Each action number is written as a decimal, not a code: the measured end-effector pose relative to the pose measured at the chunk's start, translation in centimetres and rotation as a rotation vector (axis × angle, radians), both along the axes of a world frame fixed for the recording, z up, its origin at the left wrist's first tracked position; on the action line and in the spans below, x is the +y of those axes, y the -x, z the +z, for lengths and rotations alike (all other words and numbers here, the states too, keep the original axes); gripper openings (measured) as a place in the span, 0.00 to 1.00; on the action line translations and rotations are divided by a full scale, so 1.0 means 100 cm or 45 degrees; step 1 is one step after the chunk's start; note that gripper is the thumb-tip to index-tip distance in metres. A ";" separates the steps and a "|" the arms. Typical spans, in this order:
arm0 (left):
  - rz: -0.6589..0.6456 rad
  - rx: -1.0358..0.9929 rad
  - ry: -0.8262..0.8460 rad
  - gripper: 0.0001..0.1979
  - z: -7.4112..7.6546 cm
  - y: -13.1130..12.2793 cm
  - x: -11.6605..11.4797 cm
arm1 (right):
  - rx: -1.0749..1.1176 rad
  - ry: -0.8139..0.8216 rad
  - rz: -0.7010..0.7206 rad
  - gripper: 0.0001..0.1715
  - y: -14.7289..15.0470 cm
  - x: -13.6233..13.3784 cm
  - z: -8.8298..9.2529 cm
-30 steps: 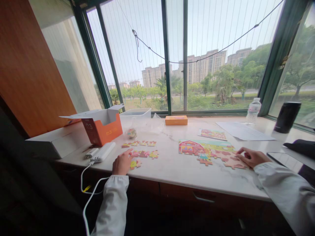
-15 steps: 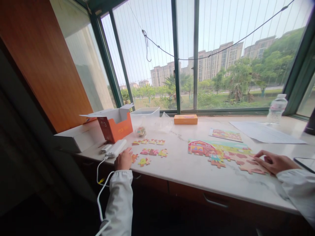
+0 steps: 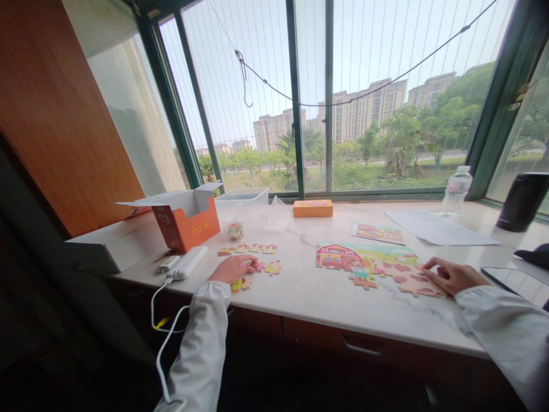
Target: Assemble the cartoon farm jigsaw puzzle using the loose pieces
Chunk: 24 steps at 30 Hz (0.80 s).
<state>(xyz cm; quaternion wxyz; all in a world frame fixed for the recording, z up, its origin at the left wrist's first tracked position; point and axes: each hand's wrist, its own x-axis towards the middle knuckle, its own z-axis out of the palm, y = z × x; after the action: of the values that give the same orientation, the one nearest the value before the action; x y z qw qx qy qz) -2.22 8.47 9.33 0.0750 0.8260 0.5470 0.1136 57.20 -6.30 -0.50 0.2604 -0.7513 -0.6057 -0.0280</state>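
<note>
My left hand reaches over the loose jigsaw pieces at the left, its fingers closed together on a pink jigsaw piece; the hand hides part of that row. A yellow jigsaw piece lies just right of the fingertips, and another yellow piece sits below the hand. Farther back runs a row of several loose pieces. My right hand rests at the right end of the partly joined farm jigsaw puzzle, fingers bent and apart, fingertips touching the cow-patterned part.
Behind the puzzle lie a picture card and white paper. An orange box, clear tub and open orange carton stand at the back. A white power strip, bottle and black tumbler flank them.
My left hand has moved right and slightly up, from an orange piece to the pink pieces in the middle row. My right hand stays on the puzzle's right end. The view has turned slightly right.
</note>
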 end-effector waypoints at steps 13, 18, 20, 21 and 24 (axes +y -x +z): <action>-0.078 0.052 -0.436 0.17 0.008 -0.029 -0.031 | 0.021 -0.034 0.038 0.28 -0.006 0.008 -0.001; -0.428 -0.094 -0.329 0.17 -0.007 -0.098 -0.081 | 0.012 -0.019 0.005 0.27 -0.004 0.005 0.005; -0.503 -0.104 -0.243 0.16 -0.015 -0.117 -0.092 | 0.028 0.028 0.013 0.26 -0.005 0.004 0.008; -0.522 -0.113 -0.206 0.15 -0.019 -0.123 -0.094 | 0.032 0.043 0.024 0.26 -0.005 0.003 0.009; -0.547 -0.184 -0.139 0.12 -0.024 -0.130 -0.094 | 0.023 0.031 0.037 0.26 -0.005 0.003 0.011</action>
<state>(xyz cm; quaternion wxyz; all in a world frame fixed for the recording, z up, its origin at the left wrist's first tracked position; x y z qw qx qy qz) 10.80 -0.96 6.89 0.0917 0.9159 0.3450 0.1835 57.67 -5.99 0.60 0.2569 -0.7460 -0.6144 -0.0100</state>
